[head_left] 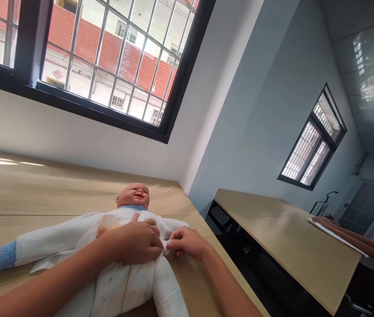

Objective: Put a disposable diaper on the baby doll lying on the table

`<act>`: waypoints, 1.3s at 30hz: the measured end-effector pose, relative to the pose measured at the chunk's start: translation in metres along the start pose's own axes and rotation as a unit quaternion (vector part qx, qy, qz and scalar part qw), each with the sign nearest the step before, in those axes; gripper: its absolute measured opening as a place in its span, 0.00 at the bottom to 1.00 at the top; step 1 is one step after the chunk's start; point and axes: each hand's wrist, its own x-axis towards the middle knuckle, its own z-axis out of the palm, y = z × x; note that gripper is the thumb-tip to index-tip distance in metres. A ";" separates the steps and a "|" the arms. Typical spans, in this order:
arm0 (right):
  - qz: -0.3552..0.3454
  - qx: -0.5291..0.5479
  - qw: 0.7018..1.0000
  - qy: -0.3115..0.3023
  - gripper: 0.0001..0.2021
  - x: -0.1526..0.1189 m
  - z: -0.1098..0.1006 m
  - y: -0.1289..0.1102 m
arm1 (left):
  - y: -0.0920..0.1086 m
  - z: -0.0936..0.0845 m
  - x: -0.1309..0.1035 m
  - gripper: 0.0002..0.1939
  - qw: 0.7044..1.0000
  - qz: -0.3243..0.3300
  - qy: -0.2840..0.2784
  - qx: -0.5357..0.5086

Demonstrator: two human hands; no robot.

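A baby doll in a white suit with blue cuffs and collar lies face up, its head toward the window. A white diaper with a yellow-orange printed band covers its belly. Across the diaper's front rests my left hand, fingers curled and pressed on it; whether it grips anything is hidden. At the doll's side, my right hand pinches a white diaper tab between thumb and fingertips.
The doll lies on a light wooden table below a barred window. To the right stands a second table, where another person's arms rest on a white item. A further window is in the far wall.
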 end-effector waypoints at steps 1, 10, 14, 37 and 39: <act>0.001 0.007 1.000 -0.002 0.18 0.001 0.000 0.000 | 0.002 0.000 0.002 0.17 1.000 -0.007 -0.007 0.004; 0.007 0.048 0.999 -0.022 0.22 -0.001 -0.007 0.002 | 0.011 0.002 0.000 0.14 1.000 0.030 0.010 -0.001; 0.004 0.048 0.998 -0.030 0.23 -0.001 -0.009 0.003 | 0.012 -0.001 -0.006 0.14 0.999 0.031 0.001 -0.030; -0.081 0.080 0.991 -0.073 0.25 -0.018 0.001 -0.018 | 0.017 0.007 0.011 0.16 0.993 -0.112 0.019 -0.036; -0.088 0.102 0.989 -0.067 0.25 -0.016 0.007 -0.019 | 0.018 0.007 0.011 0.18 0.992 -0.119 0.023 -0.029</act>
